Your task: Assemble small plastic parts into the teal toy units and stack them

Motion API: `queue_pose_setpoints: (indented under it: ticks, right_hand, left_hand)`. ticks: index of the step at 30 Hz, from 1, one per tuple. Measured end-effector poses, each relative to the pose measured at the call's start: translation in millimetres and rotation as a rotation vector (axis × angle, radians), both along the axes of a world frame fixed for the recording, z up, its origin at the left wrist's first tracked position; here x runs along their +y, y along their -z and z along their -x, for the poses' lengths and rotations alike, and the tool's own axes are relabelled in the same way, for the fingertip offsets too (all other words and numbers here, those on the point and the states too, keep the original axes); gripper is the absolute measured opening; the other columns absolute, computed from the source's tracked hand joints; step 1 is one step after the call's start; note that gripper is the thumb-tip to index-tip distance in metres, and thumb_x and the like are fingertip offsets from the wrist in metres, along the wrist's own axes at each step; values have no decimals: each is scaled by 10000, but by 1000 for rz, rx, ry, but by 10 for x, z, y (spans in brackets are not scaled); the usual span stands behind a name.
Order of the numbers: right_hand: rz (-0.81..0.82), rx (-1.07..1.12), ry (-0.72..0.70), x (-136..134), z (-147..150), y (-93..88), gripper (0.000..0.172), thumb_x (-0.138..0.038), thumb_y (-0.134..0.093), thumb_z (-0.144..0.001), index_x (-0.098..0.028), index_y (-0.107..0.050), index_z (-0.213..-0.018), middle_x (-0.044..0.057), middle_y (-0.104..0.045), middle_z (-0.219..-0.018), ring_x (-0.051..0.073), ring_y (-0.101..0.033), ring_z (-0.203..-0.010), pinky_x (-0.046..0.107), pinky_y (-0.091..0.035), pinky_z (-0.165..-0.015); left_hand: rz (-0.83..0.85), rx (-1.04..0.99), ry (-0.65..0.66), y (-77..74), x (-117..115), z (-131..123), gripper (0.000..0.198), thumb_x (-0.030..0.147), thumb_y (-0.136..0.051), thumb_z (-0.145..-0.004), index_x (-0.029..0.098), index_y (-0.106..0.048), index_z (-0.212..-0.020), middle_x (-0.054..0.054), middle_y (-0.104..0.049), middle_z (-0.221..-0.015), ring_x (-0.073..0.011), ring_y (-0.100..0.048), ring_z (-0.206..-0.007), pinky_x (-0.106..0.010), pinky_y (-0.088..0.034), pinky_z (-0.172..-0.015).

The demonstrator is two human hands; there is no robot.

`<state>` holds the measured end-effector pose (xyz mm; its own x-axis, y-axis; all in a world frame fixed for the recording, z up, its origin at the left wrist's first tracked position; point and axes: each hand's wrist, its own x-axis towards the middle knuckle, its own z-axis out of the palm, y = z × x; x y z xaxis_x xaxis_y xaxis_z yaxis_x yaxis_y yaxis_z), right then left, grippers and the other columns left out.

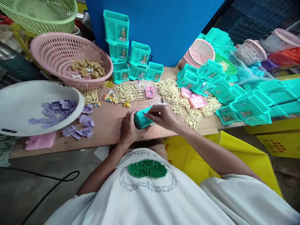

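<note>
My left hand (129,125) is wrapped round the left side of a small teal plastic box (141,120) at the table's front edge. Over the box's right side, my right hand (165,116) is closed, thumb and fingers pinched together. A tiny pale tip shows by those fingers, but what they hold is too small to name. Just behind the box lie a yellow plastic piece (126,104) and some clear plastic parts (156,102). Cream plastic part frames (128,92) spread across the table beyond both hands.
Stacked teal boxes (117,26) stand at the back; more teal boxes (248,103) fill the right. A pink basket (70,40) with brown pieces and a white basin (21,103) with purple parts sit left. Pink trays (198,102) lie among the frames. A yellow carton (192,156) is below.
</note>
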<state>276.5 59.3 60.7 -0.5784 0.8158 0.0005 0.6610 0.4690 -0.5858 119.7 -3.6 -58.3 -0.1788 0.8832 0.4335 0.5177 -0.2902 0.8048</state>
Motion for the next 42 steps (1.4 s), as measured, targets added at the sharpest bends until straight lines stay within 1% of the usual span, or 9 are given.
queue_pose_setpoints:
  ticks: [2,4,8,12,21,25,32,37,42]
  right_hand:
    - [-161,-29,-34,0,8,-8,263,-334,-637,-943,-162,-728,-765,66,-615,-783,188,-519,-750,333,-386,-707]
    - [-208,-59,-62,20,15,15,246,-342,-645,-944,-178,-740,-788,85,-616,-824,229,-515,-851,361,-401,-777]
    - [-118,-121,-37,88,23,147,265,-361,-640,-944,-181,-728,-771,73,-584,-775,235,-482,-857,359,-388,-773]
    - [-113,-134,-2,117,36,255,283,-359,-629,-934,-169,-709,-740,68,-581,-771,216,-470,-821,354,-371,-761]
    - [-107,-124,49,88,60,270,218,-304,-648,-893,-162,-694,-734,49,-590,-758,190,-514,-786,326,-386,-746]
    - [-123,-187,24,99,86,210,218,-304,-645,-887,-157,-698,-734,61,-632,-777,175,-532,-758,297,-392,-717]
    - [-9,-504,12,167,284,-10,141,-232,-652,-817,-147,-753,-767,55,-699,-714,146,-556,-627,262,-339,-601]
    - [-15,-564,3,141,377,-76,166,-218,-637,-829,-139,-772,-776,68,-723,-731,149,-573,-632,254,-339,-580]
    - [-37,-752,-38,147,535,-131,177,-162,-608,-839,-121,-778,-806,118,-739,-808,190,-614,-697,294,-308,-589]
  left_hand:
    - [-3,-3,0,9,3,-7,805,441,-928,-645,227,-480,-1278,-113,-629,-1204,-289,-646,-1106,-420,-558,-935]
    - [-3,-9,-4,20,3,-16,809,433,-929,-647,228,-472,-1282,-113,-623,-1208,-290,-643,-1108,-419,-557,-933]
    - [-7,-15,-17,34,1,-42,829,421,-936,-641,229,-458,-1290,-115,-617,-1209,-296,-638,-1116,-419,-558,-926]
    - [-27,-6,-38,45,0,-57,845,426,-942,-628,216,-455,-1285,-118,-633,-1179,-305,-643,-1103,-427,-554,-932]
    - [3,-24,-55,67,-14,-100,857,421,-943,-625,223,-442,-1291,-116,-622,-1179,-316,-631,-1110,-446,-539,-939]
    - [-14,-27,-59,66,-12,-111,836,408,-936,-637,209,-447,-1284,-119,-621,-1168,-321,-623,-1116,-446,-534,-938]
    - [-20,-43,-41,44,-10,-98,818,361,-935,-637,208,-450,-1277,-110,-621,-1172,-305,-622,-1092,-432,-536,-931]
    - [-18,-43,-32,63,-3,-94,820,375,-923,-644,222,-437,-1286,-111,-617,-1183,-318,-623,-1093,-451,-534,-930]
    - [-22,-28,-11,82,7,-74,821,399,-904,-665,220,-425,-1308,-121,-609,-1194,-330,-617,-1105,-460,-521,-956]
